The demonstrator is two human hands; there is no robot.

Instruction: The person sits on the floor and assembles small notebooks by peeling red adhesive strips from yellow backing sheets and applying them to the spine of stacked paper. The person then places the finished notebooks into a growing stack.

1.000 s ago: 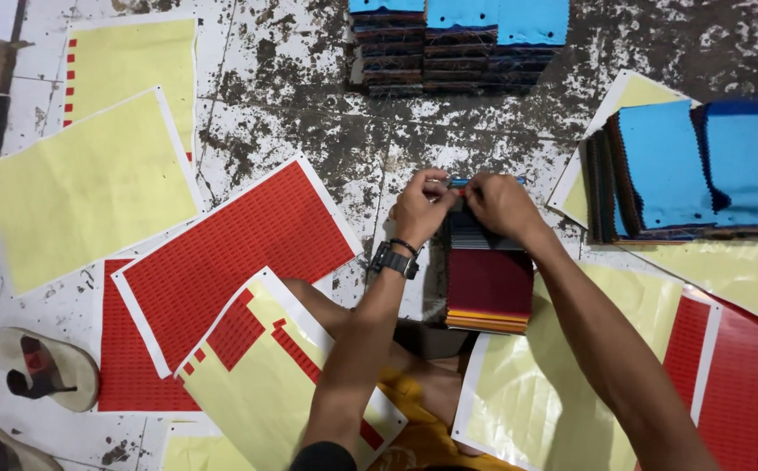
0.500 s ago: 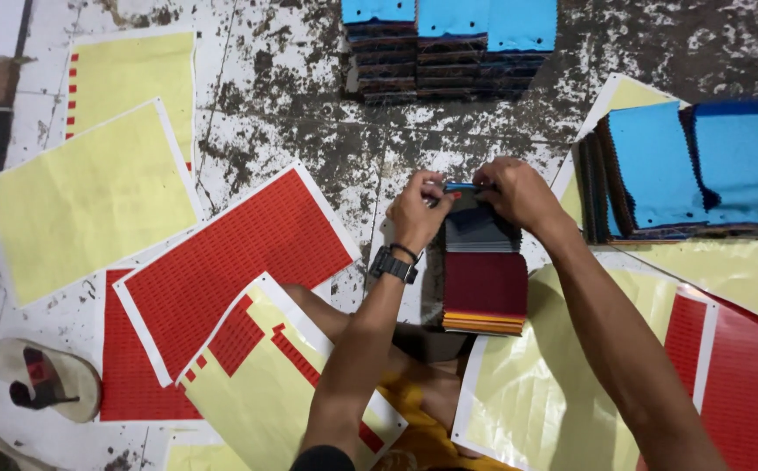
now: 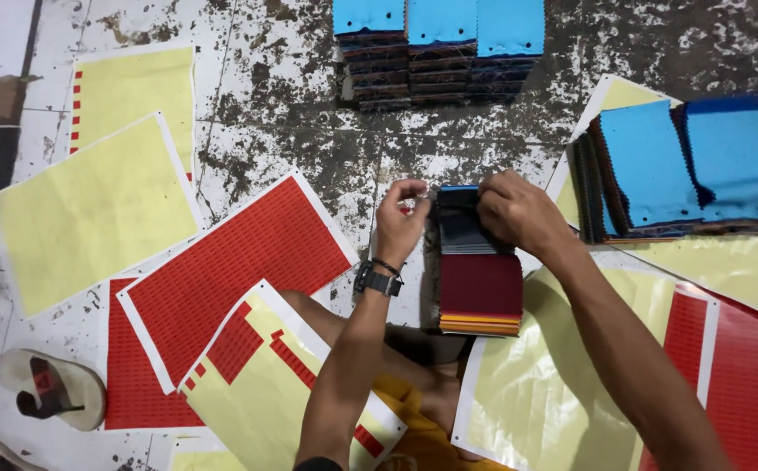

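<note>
- The swatch stack (image 3: 480,279) lies on the floor (image 3: 292,105) at the centre, just beyond the person's knees, with a dark red swatch showing on its near half and orange edges at its near end.
- The left hand (image 3: 399,222) pinches a small red sticker (image 3: 408,208) between thumb and fingertips, its grip closed on it, just left of the stack's far end.
- The right hand (image 3: 518,212) presses down on the dark swatch at the stack's far end, its grip closed over that edge and holding it.
- By my reading, the sticker is lifted but not yet stuck down, so this stack's labelling is in mid-step.
- Done, as far as can be judged: the blue-topped stacks far away (image 3: 440,48) and those at the right (image 3: 693,166) look finished and set aside.
- The yellow backing sheets (image 3: 91,209) at the left are nearly stripped, which suggests many stickers are already used.
- Left: the full red sheet (image 3: 239,266) near the centre and the red sheets at the right (image 3: 736,366) are still mostly covered, so plenty of stickers remain.
- A sandal (image 3: 47,388) lies at the near left.
</note>
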